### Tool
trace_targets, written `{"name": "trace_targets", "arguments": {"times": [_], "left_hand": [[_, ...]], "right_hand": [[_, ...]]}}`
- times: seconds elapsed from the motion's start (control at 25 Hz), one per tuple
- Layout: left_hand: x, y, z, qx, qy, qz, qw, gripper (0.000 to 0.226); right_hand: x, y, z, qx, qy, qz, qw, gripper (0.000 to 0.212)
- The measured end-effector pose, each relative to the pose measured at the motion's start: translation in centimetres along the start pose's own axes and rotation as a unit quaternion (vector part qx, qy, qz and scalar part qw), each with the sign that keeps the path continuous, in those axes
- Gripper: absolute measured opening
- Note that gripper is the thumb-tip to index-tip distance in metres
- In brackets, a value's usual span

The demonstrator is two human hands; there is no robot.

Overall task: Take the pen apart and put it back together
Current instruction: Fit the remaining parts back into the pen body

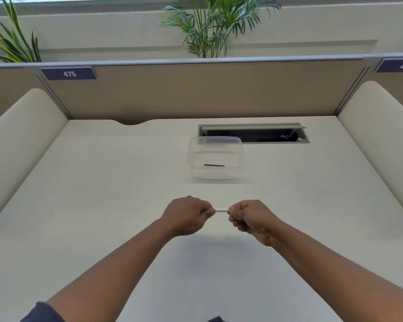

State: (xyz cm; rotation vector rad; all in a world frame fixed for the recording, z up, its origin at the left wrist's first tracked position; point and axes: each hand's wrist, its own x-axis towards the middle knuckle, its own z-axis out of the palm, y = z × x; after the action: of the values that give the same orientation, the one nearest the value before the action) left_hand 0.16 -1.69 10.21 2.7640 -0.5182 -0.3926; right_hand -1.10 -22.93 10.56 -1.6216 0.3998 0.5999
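Note:
A white pen (221, 209) is held level above the desk, only a short middle stretch of its barrel showing. My left hand (189, 216) is closed around its left end and my right hand (250, 217) around its right end; both ends are hidden in the fists. Farther back, a thin dark rod-like piece (214, 165) lies inside a clear plastic container (193, 159).
The cream desk (102, 205) is bounded by tan partition panels (196, 89) at the back and rounded side dividers left and right. An open cable tray slot (254, 133) sits behind the container. Plants stand beyond the partition.

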Motion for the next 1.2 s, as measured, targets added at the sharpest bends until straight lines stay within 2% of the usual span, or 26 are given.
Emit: {"name": "trace_targets", "arguments": {"times": [0.08,0.12,0.28,0.4,0.6,0.8,0.92,1.08,1.16,1.2], "left_hand": [[0.4,-0.4,-0.4,-0.172,-0.077,-0.046,0.981,0.034],[0.5,-0.6,-0.6,-0.242,-0.103,-0.055,0.963,0.035],[0.6,-1.4,-1.6,-0.358,-0.211,-0.06,0.908,0.036],[0.7,-1.7,-2.1,-0.392,-0.276,-0.069,0.875,0.035],[0.9,-1.9,-2.6,-0.429,-0.348,-0.091,0.828,0.037],[0.8,-1.8,-3.3,-0.436,-0.384,-0.1,0.808,0.035],[0.8,-1.6,-3.4,-0.445,-0.375,-0.094,0.808,0.036],[0.6,-1.2,-3.0,-0.434,-0.305,-0.079,0.844,0.038],[0.4,-0.8,-3.1,-0.405,-0.26,-0.07,0.874,0.039],[0.5,-0.6,-3.2,-0.379,-0.232,-0.067,0.893,0.04]], "right_hand": [[0.0,0.6,-0.1,-0.119,0.033,-0.134,0.983,0.013],[0.0,0.9,-0.2,-0.185,0.056,-0.205,0.959,0.012],[0.4,2.1,-0.7,-0.351,0.084,-0.439,0.822,0.008],[0.5,2.4,-1.1,-0.405,0.095,-0.52,0.746,0.01],[0.2,1.6,-1.4,-0.439,0.09,-0.574,0.685,0.014],[-0.1,1.2,-1.2,-0.433,0.095,-0.582,0.682,0.006],[-0.1,1.1,-0.9,-0.426,0.125,-0.576,0.687,0.013],[-0.3,0.6,-0.6,-0.413,0.144,-0.534,0.723,0.012],[-0.6,0.1,-0.4,-0.419,0.139,-0.478,0.759,0.013],[-0.7,-0.1,-0.1,-0.417,0.133,-0.431,0.789,0.015]]}}
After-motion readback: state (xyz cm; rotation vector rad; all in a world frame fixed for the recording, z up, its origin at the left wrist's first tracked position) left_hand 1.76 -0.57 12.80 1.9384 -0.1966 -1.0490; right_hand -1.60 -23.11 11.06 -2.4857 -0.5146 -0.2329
